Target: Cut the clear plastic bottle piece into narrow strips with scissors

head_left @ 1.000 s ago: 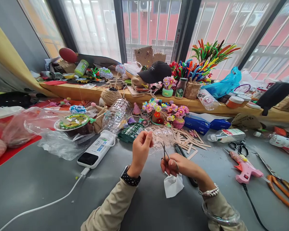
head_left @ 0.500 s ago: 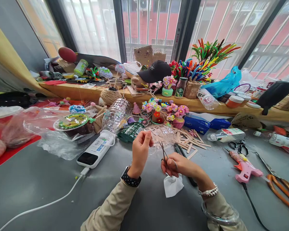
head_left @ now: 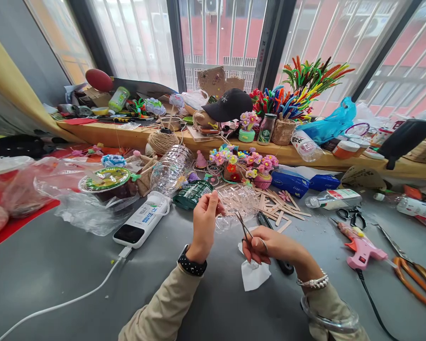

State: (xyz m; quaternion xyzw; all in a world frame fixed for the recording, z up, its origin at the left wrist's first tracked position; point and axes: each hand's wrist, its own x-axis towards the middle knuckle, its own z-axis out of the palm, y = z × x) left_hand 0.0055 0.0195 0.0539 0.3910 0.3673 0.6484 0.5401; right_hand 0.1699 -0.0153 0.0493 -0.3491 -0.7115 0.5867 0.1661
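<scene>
My right hand (head_left: 261,244) has its fingers through the handles of small metal scissors (head_left: 244,226), whose slightly parted blades point up and to the left. My left hand (head_left: 203,222) is raised beside them with thumb and fingers pinched together; what they hold, if anything, is too small to make out. Just behind both hands lies a clear ribbed plastic bottle piece (head_left: 237,201). A white tissue (head_left: 255,275) rests on the grey table under my right hand, and a black-handled tool (head_left: 286,266) lies partly hidden beneath that wrist.
Wooden craft sticks (head_left: 279,203) are scattered behind my right hand. A pink glue gun (head_left: 364,246), black pliers (head_left: 353,218) and large orange-handled shears (head_left: 412,272) lie at the right. At the left are a white power bank (head_left: 142,220) with its cable and a lidded bowl (head_left: 106,182).
My right hand and the scissors have shifted slightly right, away from my left hand, uncovering more of the tissue. My left hand has barely moved.
</scene>
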